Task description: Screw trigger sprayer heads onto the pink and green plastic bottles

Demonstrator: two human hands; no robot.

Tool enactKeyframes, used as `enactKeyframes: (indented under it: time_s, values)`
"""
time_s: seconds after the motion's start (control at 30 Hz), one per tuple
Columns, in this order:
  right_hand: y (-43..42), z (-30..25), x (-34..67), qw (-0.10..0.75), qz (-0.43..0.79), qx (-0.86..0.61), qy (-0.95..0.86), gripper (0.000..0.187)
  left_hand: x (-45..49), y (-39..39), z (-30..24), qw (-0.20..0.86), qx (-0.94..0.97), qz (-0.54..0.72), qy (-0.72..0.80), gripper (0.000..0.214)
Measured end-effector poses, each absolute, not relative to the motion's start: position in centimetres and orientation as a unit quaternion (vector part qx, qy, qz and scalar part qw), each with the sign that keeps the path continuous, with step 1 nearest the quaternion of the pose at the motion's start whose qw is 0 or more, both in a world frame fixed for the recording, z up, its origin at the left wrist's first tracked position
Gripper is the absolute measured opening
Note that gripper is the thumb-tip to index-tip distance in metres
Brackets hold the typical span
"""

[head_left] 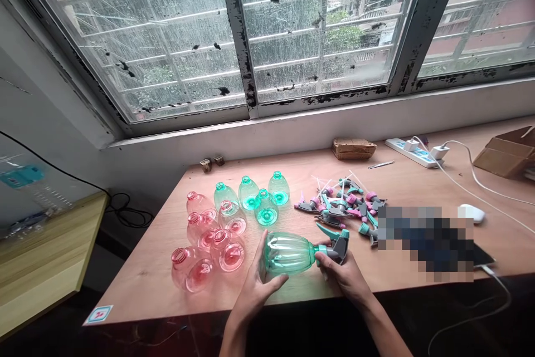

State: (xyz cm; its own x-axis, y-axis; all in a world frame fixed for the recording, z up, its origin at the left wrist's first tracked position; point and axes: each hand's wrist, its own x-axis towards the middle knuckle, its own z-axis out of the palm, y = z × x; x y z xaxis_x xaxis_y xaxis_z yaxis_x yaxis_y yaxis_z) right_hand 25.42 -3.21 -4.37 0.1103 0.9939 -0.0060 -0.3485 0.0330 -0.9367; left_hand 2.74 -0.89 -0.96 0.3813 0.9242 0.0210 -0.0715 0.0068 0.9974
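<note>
A clear green spray bottle [288,252] lies sideways between my two hands, just above the table's front part. My left hand [263,284] cups its base, thumb along the near side. At the neck, my right hand [340,276] is closed around the teal collar and grey body of the spray head [339,245], whose teal trigger points up and away from me. The head sits on the bottle's mouth; whether it is fully tightened I cannot tell. The fingertips behind the bottle are partly hidden.
Several open green bottles [267,213] and several pink bottles [196,270] stand at the left. A pile of loose spray heads [338,204] lies beyond my right hand. Further right are a blurred dark device [426,245], a white case [472,213] and a power strip [413,152] with cables.
</note>
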Motion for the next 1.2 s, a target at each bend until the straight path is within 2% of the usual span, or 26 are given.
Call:
enactKeyframes:
  time_s: [0.17, 0.37, 0.53, 0.6, 0.73, 0.8, 0.97, 1.03, 1.1, 1.2]
  values:
    - [-3.0, -4.4, 25.3, 0.619, 0.544, -0.420, -0.381, 0.042, 3.0, -1.0, -0.6, 0.578, 0.586, 0.419, 0.383, 0.106]
    - [-2.9, -4.1, 25.4, 0.624, 0.525, -0.413, -0.406, 0.041, 3.3, -0.9, -0.2, 0.568, 0.591, 0.423, 0.386, 0.076]
    - [-2.7, -4.3, 25.5, 0.658, 0.510, -0.399, -0.386, 0.042, 3.7, -1.2, 0.1, 0.580, 0.585, 0.436, 0.364, 0.100]
    - [-2.7, -4.4, 25.5, 0.665, 0.507, -0.391, -0.385, 0.042, 3.8, -1.2, 0.0, 0.567, 0.598, 0.432, 0.367, 0.101]
    - [-2.9, -4.4, 25.5, 0.658, 0.512, -0.387, -0.395, 0.042, 3.7, -1.0, -0.5, 0.541, 0.614, 0.434, 0.377, 0.076]
    - [-3.0, -4.2, 25.5, 0.657, 0.510, -0.386, -0.400, 0.043, 3.8, -1.0, -0.7, 0.545, 0.611, 0.439, 0.371, 0.070]
    - [-3.0, -3.9, 25.4, 0.662, 0.498, -0.390, -0.402, 0.046, 3.8, -1.1, -0.8, 0.562, 0.613, 0.444, 0.335, 0.101]
    - [-3.0, -3.9, 25.4, 0.662, 0.497, -0.390, -0.403, 0.046, 3.7, -1.1, -0.9, 0.564, 0.616, 0.438, 0.331, 0.105]
    - [-3.1, -3.9, 25.4, 0.660, 0.498, -0.390, -0.405, 0.046, 3.7, -1.1, -1.0, 0.556, 0.619, 0.438, 0.340, 0.099]
    - [-3.2, -3.9, 25.5, 0.656, 0.498, -0.391, -0.411, 0.046, 3.7, -1.0, -1.0, 0.552, 0.620, 0.440, 0.343, 0.072]
